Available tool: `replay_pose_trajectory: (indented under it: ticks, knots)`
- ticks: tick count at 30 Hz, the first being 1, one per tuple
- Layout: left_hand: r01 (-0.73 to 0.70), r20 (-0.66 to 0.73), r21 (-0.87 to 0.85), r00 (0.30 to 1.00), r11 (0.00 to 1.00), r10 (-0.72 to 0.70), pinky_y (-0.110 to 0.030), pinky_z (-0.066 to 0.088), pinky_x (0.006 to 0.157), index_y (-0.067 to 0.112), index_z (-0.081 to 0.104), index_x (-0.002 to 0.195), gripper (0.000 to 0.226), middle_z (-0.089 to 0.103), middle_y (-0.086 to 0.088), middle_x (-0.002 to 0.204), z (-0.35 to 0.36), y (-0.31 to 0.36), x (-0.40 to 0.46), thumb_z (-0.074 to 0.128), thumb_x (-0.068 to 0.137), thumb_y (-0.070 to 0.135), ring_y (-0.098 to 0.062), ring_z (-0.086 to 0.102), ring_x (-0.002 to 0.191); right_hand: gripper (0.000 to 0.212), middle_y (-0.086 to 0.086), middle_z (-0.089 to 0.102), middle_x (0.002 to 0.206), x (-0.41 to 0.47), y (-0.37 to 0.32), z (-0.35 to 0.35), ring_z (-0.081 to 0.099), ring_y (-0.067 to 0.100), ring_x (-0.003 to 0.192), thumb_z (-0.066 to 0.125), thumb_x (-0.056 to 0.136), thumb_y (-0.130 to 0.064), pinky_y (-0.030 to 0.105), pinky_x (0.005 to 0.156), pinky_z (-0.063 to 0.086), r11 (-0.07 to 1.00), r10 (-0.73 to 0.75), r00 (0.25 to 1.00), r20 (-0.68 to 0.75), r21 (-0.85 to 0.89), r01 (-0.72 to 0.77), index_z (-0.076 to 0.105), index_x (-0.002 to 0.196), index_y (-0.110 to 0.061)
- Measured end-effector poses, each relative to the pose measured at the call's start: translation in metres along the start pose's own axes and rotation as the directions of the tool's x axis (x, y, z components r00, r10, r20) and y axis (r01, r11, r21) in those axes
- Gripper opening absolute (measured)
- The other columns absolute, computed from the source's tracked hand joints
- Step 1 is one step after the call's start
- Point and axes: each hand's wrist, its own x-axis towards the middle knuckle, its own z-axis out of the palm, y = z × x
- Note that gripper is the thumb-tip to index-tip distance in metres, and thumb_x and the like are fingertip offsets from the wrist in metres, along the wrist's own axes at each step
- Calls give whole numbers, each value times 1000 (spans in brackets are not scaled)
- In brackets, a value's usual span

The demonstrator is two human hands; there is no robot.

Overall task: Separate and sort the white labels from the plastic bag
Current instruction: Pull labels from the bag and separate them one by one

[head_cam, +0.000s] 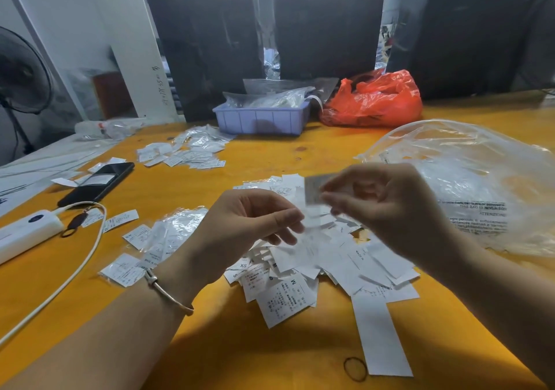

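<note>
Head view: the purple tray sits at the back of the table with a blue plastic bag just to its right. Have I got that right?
Not quite. The bag to the right of the purple tray is red-orange, not blue, as the head view shows. The rest holds: the tray sits at the back of the table with that bag just to its right.

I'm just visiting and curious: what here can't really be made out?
- Label pinched in the right hand: motion-blurred, print unreadable.
- Left hand fingertips: blurred, grip unclear.
- Purple bin contents: hidden by clear bags.
- Red bag contents: opaque.
- Fan: cut off by the left edge.
</note>
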Motion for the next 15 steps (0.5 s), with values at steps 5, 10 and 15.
replay_pose_trajectory:
  ticks: [5,10,15]
  knots:
    - [-28,-42,12,999,1000,28,-21,54,60,15,78,82,14,76,-8,79,0,0,-1,77,75,26,-18,72,68,37,4,72,93,2,-8,-13,71,12,77,70,82,2,22,69,58,993,-69,972,-225,80,89,60,116,-8]
    - [-51,-43,20,998,998,52,-21,54,61,11,78,82,19,76,-8,78,1,0,-2,79,72,28,-17,72,68,20,4,69,86,-1,-14,-3,66,16,73,70,83,3,37,67,57,988,-156,977,-142,-5,157,61,99,-6]
    - [-55,-23,33,998,998,56,-20,54,62,13,78,82,19,76,-7,77,2,0,-2,79,71,29,-17,71,67,19,-9,67,83,-3,-9,2,63,13,70,70,83,0,31,65,53,974,-207,976,-70,-103,200,63,98,-10]
